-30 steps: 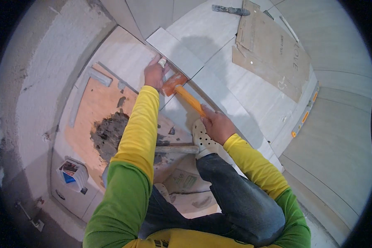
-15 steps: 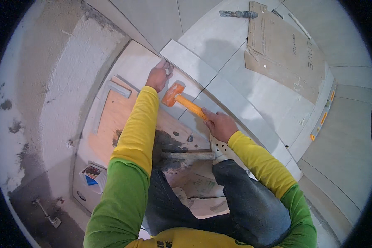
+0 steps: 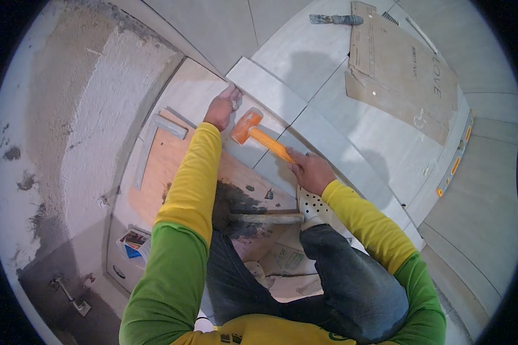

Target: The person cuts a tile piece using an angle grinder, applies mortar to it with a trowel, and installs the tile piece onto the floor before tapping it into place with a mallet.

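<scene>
My right hand (image 3: 312, 171) grips a mallet (image 3: 273, 144) by its yellow-orange handle. The blocky orange mallet head (image 3: 247, 126) is over the pale floor tile (image 3: 248, 150); whether it touches cannot be told. Just left of that head, my left hand (image 3: 221, 109) is beside the raised tile strip (image 3: 265, 84), its fingertips close to the strip's edge. Between thumb and fingers there seems to be something small and pale, too small to make out. Near my right wrist is my cream clog (image 3: 313, 207) with round holes.
A wooden board (image 3: 175, 155) with a grey L-shaped piece (image 3: 148, 152) lies left of my left forearm. Dark mortar smears surround a grey bar (image 3: 266, 218). Cardboard (image 3: 406, 72), a scraper-like tool (image 3: 336, 19) and a yellow level (image 3: 456, 155) lie on tiles beyond. A rough wall (image 3: 92, 92) rises left.
The whole view has shifted slightly, with things appearing a little farther right. The mallet head sits slightly farther from me over the tile. My left fingers look a bit straighter.
</scene>
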Demonstrator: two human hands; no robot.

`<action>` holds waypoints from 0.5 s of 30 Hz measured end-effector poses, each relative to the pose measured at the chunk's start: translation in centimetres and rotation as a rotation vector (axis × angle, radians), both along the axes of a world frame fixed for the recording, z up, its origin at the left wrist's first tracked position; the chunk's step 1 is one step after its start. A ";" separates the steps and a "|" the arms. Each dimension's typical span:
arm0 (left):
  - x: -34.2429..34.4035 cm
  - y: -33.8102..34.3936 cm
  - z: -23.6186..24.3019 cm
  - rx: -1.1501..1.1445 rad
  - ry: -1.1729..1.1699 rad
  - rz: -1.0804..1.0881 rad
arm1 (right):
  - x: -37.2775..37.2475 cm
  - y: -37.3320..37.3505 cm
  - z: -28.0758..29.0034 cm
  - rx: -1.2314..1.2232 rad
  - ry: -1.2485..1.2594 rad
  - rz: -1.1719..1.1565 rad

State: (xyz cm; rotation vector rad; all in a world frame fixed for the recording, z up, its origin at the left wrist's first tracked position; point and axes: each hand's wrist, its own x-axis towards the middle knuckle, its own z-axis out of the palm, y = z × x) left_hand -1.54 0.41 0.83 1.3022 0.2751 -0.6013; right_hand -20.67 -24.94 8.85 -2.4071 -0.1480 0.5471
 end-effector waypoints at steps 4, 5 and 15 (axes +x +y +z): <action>-0.2 0.6 -0.2 -0.004 -0.014 0.016 | -0.1 0.8 0.0 -0.057 -0.015 -0.086; -0.2 1.1 -0.3 0.023 -0.033 -0.013 | -0.1 1.1 0.0 -0.020 -0.014 -0.055; -0.5 -0.6 -0.2 -0.047 0.002 0.087 | -1.0 -0.3 0.7 -0.016 0.079 0.008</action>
